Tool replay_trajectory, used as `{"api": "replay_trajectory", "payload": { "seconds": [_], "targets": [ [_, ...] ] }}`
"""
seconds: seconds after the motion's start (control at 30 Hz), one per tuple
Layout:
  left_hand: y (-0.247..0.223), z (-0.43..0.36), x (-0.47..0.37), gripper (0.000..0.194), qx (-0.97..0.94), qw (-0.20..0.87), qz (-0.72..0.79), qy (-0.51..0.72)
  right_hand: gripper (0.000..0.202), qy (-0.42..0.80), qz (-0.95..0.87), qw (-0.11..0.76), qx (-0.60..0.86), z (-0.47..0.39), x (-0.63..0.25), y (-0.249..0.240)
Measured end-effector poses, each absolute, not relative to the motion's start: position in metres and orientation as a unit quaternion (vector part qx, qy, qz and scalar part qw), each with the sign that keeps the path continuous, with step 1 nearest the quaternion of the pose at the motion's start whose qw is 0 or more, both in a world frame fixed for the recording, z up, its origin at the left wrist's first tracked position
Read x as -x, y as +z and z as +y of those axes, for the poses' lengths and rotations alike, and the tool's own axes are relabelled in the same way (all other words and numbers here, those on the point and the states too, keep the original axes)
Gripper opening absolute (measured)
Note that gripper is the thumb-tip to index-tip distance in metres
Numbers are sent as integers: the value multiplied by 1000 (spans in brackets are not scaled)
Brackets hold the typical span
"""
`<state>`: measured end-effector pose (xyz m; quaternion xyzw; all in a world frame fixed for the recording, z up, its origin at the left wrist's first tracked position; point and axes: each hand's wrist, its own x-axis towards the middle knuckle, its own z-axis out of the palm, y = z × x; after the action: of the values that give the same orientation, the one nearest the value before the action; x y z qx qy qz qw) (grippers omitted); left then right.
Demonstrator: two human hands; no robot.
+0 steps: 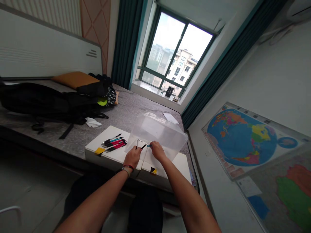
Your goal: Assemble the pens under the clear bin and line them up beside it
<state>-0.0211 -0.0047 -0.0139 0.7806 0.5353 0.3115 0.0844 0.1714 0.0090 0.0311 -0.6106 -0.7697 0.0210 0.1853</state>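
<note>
My left hand [132, 157] is closed around a black pen [143, 146], whose end points toward my other hand. A thin pale stick-like piece [137, 143] stands up by the left fingers; whether it is held I cannot tell. Pinched in my right hand [157, 150] is a teal pen piece [149, 145], close to the black pen's end but apart from it. Both hands are at the mouth of a translucent plastic bin [157, 129]. To the left lies a row of several pens [115, 142], black, teal and red, on a white box [109, 132].
The boxes rest on a grey bed surface [128, 102]. A black bag [43, 100], an orange cushion [73, 79] and a crumpled tissue [93, 122] lie to the left. A white paper [170, 117] is behind the bin. A wall with a world map [243, 136] stands on the right.
</note>
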Motion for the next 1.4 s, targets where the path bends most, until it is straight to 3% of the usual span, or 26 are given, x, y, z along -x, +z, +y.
{"api": "replay_trajectory", "payload": {
  "seconds": [0.13,0.23,0.37,0.73,1.03,1.4],
  "targets": [
    [-13,-4,20,42,-778,89,538,312,14,135,-634,399,648,11,-183,38],
    [-12,-4,19,41,-776,91,540,314,25,293,-464,556,625,12,-187,51],
    [-13,-4,19,40,-775,88,537,322,36,377,-338,660,555,5,-184,64],
    [-15,-5,18,40,-780,77,533,317,38,429,-278,681,524,-31,-155,-8],
    [-11,-10,17,43,-794,48,531,292,41,475,-200,721,463,-30,-162,-10],
    [-10,-10,15,43,-798,51,527,288,42,445,-230,707,500,-29,-165,-15]
  ]
}}
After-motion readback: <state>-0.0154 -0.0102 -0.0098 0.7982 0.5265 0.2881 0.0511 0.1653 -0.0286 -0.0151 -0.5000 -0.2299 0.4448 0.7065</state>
